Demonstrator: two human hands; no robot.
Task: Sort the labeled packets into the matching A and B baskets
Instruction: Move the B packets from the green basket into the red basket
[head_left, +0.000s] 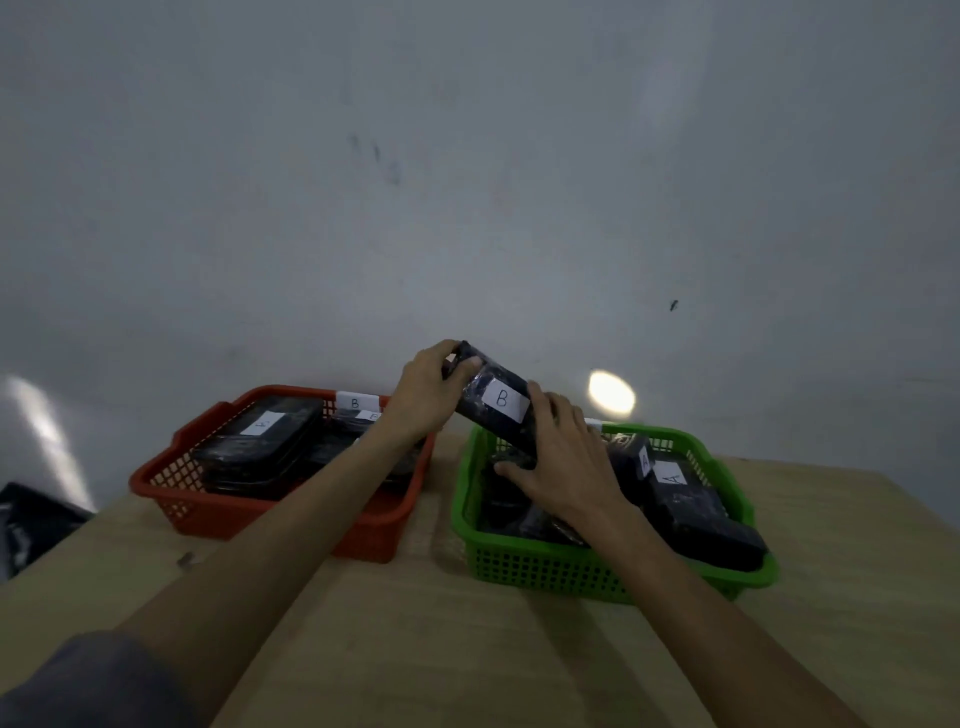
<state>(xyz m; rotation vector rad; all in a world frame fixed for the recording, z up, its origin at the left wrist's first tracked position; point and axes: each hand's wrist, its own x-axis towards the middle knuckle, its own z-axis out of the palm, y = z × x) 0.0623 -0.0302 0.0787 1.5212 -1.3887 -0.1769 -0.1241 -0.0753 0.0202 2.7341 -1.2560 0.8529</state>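
Note:
A black packet with a white B label (497, 399) is held tilted above the gap between the two baskets. My left hand (428, 392) grips its upper end and my right hand (558, 452) grips its lower end, over the green basket's left part. The red basket (171, 486) on the left carries a B tag on its far rim and holds several black packets. The green basket (545, 569) on the right holds several black packets, two of them showing A labels (672, 478).
Both baskets stand on a light wooden table (441, 649) pushed against a grey wall. A dark object (31, 519) lies off the table's left edge. A bright light spot (612, 392) shows on the wall behind the green basket.

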